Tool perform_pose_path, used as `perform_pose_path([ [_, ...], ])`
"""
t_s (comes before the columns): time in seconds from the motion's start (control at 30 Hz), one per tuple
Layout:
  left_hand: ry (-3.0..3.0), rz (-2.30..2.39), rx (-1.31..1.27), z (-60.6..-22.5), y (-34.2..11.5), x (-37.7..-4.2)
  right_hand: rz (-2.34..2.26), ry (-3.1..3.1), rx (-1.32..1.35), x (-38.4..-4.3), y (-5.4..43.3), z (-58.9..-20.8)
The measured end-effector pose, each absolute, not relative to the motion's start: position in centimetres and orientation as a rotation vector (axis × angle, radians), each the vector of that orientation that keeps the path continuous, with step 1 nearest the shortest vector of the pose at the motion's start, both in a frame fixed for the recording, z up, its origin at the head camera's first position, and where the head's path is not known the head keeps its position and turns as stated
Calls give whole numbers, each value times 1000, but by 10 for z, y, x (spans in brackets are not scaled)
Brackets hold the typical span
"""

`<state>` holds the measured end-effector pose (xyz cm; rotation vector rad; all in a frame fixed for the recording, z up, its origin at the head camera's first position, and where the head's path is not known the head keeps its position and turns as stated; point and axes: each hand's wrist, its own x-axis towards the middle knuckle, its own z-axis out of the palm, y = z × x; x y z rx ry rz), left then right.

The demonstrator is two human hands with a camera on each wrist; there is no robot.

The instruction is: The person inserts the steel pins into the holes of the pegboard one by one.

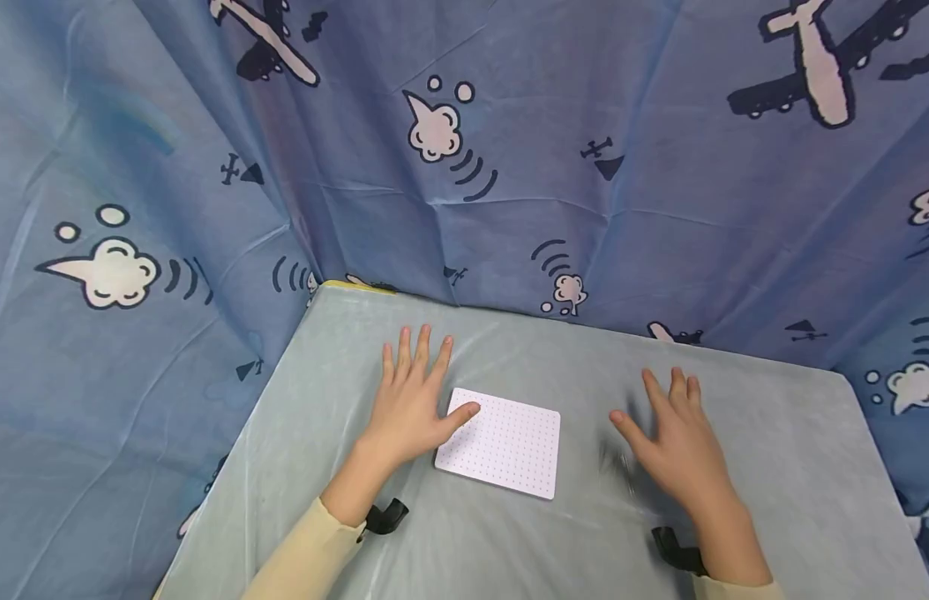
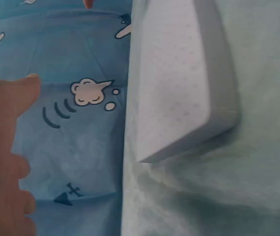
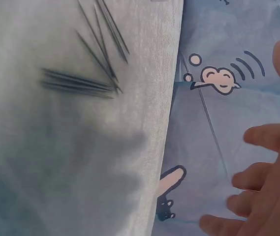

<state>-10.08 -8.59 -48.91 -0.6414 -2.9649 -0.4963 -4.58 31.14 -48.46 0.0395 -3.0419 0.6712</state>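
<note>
A white rectangular board [image 1: 505,446] with rows of small dots or holes lies on the pale cloth-covered table. In the left wrist view the board [image 2: 174,73] shows a thick side. My left hand [image 1: 412,408] is beside it with fingers spread and the thumb over its upper left part; it holds nothing. To the right of the board, several thin dark needle-like sticks [image 3: 80,83] lie loose on the cloth, some bunched together and others fanned out. My right hand [image 1: 677,450] hovers just right of these sticks, fingers extended and holding nothing.
The table's pale grey-green cover [image 1: 794,467] has soft wrinkles. A blue curtain [image 1: 524,192] printed with planes and clouds hangs behind and to the left, close to the table's far edge. Black wrist mounts [image 1: 386,517] sit on both forearms.
</note>
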Motion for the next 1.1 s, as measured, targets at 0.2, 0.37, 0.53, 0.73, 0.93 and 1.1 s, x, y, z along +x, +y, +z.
perform_pose_path([
  [0.2,-2986,-613,-625,-505,-92,-89,692,-3051,-62,-28,315,-492],
  [0.37,-2996,-773,-599,-517,-95,-75,690,-3050,-148,-14,318,-501],
  [0.53,-3052,-909,-556,-526,-96,-62,706,-3015,-183,-5,320,-511],
  [0.73,-3014,-909,-602,-544,-102,-48,696,-3094,-269,0,317,-520],
  [0.93,-3000,-899,-610,-557,-109,-39,751,-3169,-339,3,314,-523],
  [1.1,-2991,-929,-627,-562,-113,-34,779,-3177,-329,4,311,-525],
])
